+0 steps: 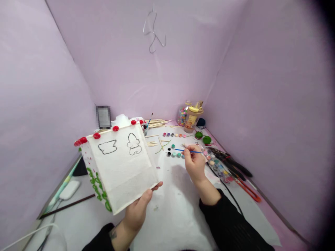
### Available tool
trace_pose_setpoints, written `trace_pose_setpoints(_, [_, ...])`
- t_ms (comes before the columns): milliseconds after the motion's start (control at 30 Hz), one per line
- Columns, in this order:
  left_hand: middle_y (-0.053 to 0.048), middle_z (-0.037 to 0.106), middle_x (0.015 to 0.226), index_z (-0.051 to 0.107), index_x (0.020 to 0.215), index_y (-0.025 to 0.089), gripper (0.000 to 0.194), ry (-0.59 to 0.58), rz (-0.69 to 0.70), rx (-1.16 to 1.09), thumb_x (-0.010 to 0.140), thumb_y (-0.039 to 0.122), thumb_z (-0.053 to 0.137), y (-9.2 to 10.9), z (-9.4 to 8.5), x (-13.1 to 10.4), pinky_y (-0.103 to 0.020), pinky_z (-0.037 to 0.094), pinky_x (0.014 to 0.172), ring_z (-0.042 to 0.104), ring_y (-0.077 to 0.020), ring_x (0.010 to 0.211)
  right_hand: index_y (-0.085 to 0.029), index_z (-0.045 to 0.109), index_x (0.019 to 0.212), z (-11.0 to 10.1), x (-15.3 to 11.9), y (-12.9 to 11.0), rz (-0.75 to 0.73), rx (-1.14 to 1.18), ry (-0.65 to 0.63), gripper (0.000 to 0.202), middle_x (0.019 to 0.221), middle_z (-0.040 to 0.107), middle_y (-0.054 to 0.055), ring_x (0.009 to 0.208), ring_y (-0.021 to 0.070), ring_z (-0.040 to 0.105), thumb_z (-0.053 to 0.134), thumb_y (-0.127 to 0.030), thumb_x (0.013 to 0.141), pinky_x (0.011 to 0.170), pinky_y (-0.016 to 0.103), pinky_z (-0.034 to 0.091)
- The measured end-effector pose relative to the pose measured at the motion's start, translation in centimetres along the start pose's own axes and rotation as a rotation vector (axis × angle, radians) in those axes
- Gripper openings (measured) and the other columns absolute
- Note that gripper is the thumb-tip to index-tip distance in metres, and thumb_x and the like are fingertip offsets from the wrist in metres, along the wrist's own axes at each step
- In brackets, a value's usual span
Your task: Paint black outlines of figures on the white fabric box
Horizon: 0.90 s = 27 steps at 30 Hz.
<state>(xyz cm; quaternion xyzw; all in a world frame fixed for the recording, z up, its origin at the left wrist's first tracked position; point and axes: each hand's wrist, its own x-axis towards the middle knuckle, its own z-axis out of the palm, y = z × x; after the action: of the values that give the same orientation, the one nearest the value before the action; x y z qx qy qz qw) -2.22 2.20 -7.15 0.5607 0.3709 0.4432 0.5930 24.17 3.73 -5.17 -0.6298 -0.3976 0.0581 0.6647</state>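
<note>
In the lower middle of the frame the left hand [137,211] is closed on the bottom corner of a white fabric box [121,169], with the thumb on the front face and the fingers behind it, and it holds the box lifted and tilted above the table [170,209]. The box fills the left centre of the picture; on its front face there are two black outline drawings [120,145], along its top edge there are red pompoms [96,135], and green painted marks [98,188] run down its left side. To the right of the centre, the right hand [195,162] is pinched together on a thin blue paintbrush [183,150], which lies almost level and points to the left. The tip of the brush is at a row of small paint pots [175,153], near a black one; I cannot tell whether it touches the paint. A second row of paint pots [175,134] lies a little higher in the frame, and more pots [218,167] are just beside the right hand, on its right side. Further right lie scissors with red handles [247,190]. In the upper middle of the table there are wooden sticks [157,122], a jar of coloured beads [182,116], a yellowish bottle [193,119] and two green balls [202,137]. Both sleeves are black.
</note>
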Motion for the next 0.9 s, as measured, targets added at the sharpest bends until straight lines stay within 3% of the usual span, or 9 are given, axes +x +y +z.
trace_pose_setpoints(167, [-0.010,0.088,0.120,0.091,0.109,0.025,0.043,-0.017,-0.011,0.007,0.097,0.062,0.073,-0.3,-0.3,-0.2,-0.049,0.060,0.112,0.080,-0.0348,0.118,-0.023,0.069,0.083,0.0,-0.7,-0.1,-0.052,0.121,0.001,0.018,0.073,0.074,0.003,0.068,0.0207,0.071,0.067,-0.039,0.091,0.064,0.034,0.057])
trace_pose_setpoints(267, [-0.009,0.088,0.122,0.090,0.111,0.026,0.042,-0.030,-0.016,0.004,0.097,0.062,0.072,-0.6,-0.3,-0.3,-0.049,0.059,0.114,0.079,-0.0347,0.120,-0.021,0.073,0.101,0.3,-0.7,-1.2,-0.075,0.228,0.009,0.029,0.083,0.079,0.006,0.069,0.0221,0.075,0.056,-0.044,0.100,0.063,0.038,0.061])
trace_pose_setpoints(367, [-0.008,0.090,0.115,0.090,0.111,0.028,0.043,-0.021,-0.007,-0.012,0.098,0.065,0.070,-0.7,0.1,-0.4,-0.049,0.059,0.112,0.080,-0.0332,0.115,-0.022,0.073,0.115,0.8,-0.1,-4.3,-0.080,0.416,-0.026,0.031,0.096,0.083,0.009,0.080,0.0241,0.080,0.053,-0.043,0.105,0.069,0.040,0.065])
trace_pose_setpoints(467, [-0.008,0.090,0.114,0.091,0.110,0.029,0.047,-0.002,0.004,-0.029,0.097,0.068,0.069,-0.5,0.5,-0.4,-0.048,0.060,0.111,0.080,-0.0330,0.115,-0.025,0.073,0.101,1.9,0.6,-9.0,-0.143,0.559,-0.030,0.010,0.088,0.079,0.001,0.077,0.0187,0.078,0.076,-0.033,0.095,0.070,0.034,0.063])
trace_pose_setpoints(633, [-0.006,0.089,0.118,0.090,0.111,0.031,0.046,0.022,-0.023,-0.021,0.098,0.068,0.067,0.2,0.7,-0.5,-0.037,0.056,0.116,0.079,-0.0279,0.118,-0.025,0.054,0.083,5.2,0.2,-14.9,-0.214,0.751,0.029,0.031,0.067,0.060,-0.008,0.056,0.0099,0.058,0.082,-0.035,0.091,0.058,0.024,0.052])
trace_pose_setpoints(700, [-0.006,0.089,0.117,0.090,0.112,0.031,0.047,0.025,-0.037,-0.011,0.098,0.069,0.067,0.2,0.6,-0.6,-0.032,0.056,0.114,0.080,-0.0261,0.117,-0.025,0.049,0.081,6.6,-0.3,-15.6,-0.141,0.843,0.018,0.034,0.063,0.058,-0.010,0.052,0.0086,0.055,0.081,-0.031,0.092,0.054,0.021,0.049])
trace_pose_setpoints(767, [-0.008,0.089,0.117,0.090,0.113,0.028,0.052,0.011,-0.040,-0.004,0.097,0.071,0.066,-0.1,0.4,-0.7,-0.032,0.059,0.111,0.081,-0.0274,0.115,-0.026,0.058,0.089,7.5,-0.7,-15.5,-0.062,0.923,-0.044,0.020,0.065,0.065,-0.009,0.054,0.0096,0.061,0.076,-0.031,0.096,0.052,0.021,0.052])
trace_pose_setpoints(800, [-0.009,0.089,0.118,0.090,0.113,0.027,0.054,-0.001,-0.041,-0.001,0.097,0.072,0.065,-0.3,0.3,-0.7,-0.033,0.060,0.110,0.081,-0.0285,0.114,-0.026,0.064,0.095,7.8,-0.8,-15.4,-0.039,0.945,-0.101,0.012,0.071,0.071,-0.006,0.058,0.0113,0.067,0.072,-0.034,0.099,0.053,0.022,0.055])
trace_pose_setpoints(900, [-0.011,0.088,0.119,0.090,0.113,0.026,0.055,-0.021,-0.042,0.009,0.100,0.070,0.062,-0.7,0.2,-0.7,-0.038,0.060,0.111,0.081,-0.0303,0.114,-0.026,0.075,0.111,8.1,-1.2,-14.9,-0.039,0.900,-0.281,0.021,0.097,0.084,0.004,0.080,0.0183,0.081,0.067,-0.043,0.102,0.066,0.031,0.066])
